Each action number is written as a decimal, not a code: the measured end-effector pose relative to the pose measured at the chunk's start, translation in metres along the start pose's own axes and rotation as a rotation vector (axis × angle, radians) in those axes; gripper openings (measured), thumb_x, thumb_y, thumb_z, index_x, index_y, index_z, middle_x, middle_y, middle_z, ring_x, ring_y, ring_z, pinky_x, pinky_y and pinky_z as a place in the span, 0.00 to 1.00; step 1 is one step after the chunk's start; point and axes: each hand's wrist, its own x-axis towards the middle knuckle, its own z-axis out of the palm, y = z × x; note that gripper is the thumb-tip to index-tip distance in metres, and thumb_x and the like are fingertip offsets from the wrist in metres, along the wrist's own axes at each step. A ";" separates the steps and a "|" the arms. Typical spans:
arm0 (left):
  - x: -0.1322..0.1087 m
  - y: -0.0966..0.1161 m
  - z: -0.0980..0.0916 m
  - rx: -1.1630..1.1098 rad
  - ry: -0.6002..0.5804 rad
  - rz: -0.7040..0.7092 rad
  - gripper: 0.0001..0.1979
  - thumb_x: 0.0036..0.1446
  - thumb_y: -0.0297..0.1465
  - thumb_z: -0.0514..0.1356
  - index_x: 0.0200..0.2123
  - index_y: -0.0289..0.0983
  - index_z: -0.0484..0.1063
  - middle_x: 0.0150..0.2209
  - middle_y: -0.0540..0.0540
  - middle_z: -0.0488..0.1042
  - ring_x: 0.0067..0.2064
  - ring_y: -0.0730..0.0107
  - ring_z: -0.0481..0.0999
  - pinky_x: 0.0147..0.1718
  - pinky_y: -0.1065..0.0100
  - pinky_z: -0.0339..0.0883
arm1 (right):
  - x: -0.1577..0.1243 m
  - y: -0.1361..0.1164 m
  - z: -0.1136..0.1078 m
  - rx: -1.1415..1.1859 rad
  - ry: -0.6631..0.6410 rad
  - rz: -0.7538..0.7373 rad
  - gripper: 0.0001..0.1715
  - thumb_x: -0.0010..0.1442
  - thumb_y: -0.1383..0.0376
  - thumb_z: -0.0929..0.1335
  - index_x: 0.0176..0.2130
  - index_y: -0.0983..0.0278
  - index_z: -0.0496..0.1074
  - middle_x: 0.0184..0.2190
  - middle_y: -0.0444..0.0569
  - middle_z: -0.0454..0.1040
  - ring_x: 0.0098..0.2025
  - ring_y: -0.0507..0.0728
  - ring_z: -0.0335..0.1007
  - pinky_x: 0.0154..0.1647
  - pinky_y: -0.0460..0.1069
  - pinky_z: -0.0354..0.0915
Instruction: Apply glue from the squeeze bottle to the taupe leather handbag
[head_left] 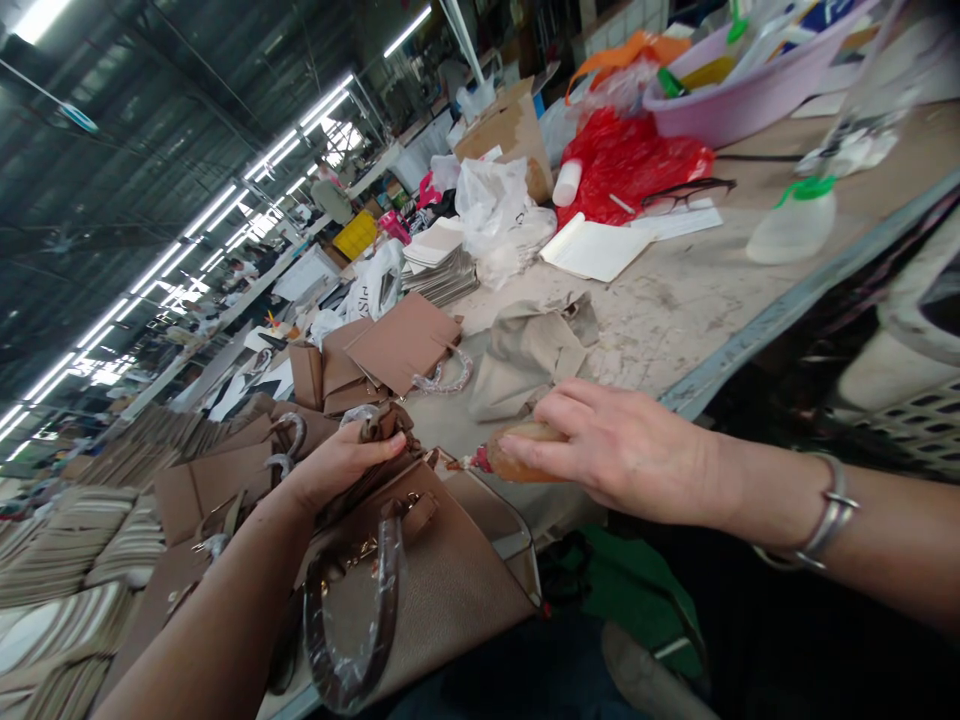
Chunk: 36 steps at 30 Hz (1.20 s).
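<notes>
The right hand's (622, 450) fingers are wrapped around an amber squeeze bottle (526, 473), its red collar (481, 459) and narrow tip aimed left, close to the edge of a brown leather handbag (450, 580); whether the tip touches the leather is hard to tell. The left hand's (341, 462) fingers are closed on a bunched brown leather part (386, 424) above the handbag, thumb on top.

The handbag lies tilted at the near side of the counter (637, 305), its plastic-wrapped handle (386, 600) hanging toward the person. The step in hand looks like putting adhesive from the bottle on the leather. The next move seems to call for a light squeeze with the tip guided along the edge, the left hand holding the part steady and its fingers out of the tip's way.

Just beyond the bottle is a crumpled beige cloth (525, 355); farther out are flat brown bag pieces (401, 345), an open notebook (596, 248) and a purple basin (720, 115).
</notes>
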 end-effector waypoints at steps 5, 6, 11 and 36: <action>0.003 -0.005 -0.005 0.049 -0.034 0.004 0.24 0.48 0.47 0.68 0.38 0.34 0.71 0.34 0.49 0.73 0.36 0.68 0.70 0.38 0.68 0.65 | -0.020 -0.004 0.019 0.080 -0.108 0.001 0.22 0.64 0.72 0.64 0.56 0.59 0.67 0.36 0.49 0.63 0.39 0.59 0.58 0.36 0.50 0.59; 0.004 -0.006 -0.006 0.049 -0.038 0.004 0.24 0.48 0.48 0.68 0.38 0.34 0.71 0.34 0.49 0.72 0.36 0.68 0.70 0.38 0.68 0.64 | -0.024 -0.005 0.021 0.096 -0.135 0.003 0.21 0.64 0.72 0.65 0.56 0.59 0.67 0.36 0.48 0.63 0.39 0.58 0.58 0.36 0.50 0.59; 0.004 -0.006 -0.004 0.032 -0.037 -0.002 0.22 0.47 0.46 0.69 0.36 0.36 0.70 0.33 0.49 0.72 0.35 0.67 0.70 0.37 0.68 0.64 | -0.028 -0.008 0.020 0.112 -0.146 -0.004 0.21 0.64 0.71 0.66 0.55 0.59 0.68 0.35 0.48 0.64 0.37 0.57 0.59 0.35 0.49 0.59; 0.008 -0.004 0.002 0.136 -0.125 0.183 0.18 0.50 0.44 0.65 0.32 0.34 0.70 0.29 0.52 0.68 0.31 0.72 0.66 0.36 0.69 0.61 | -0.020 0.003 0.013 0.040 0.047 -0.108 0.26 0.68 0.74 0.58 0.62 0.60 0.61 0.41 0.52 0.67 0.42 0.60 0.62 0.39 0.52 0.65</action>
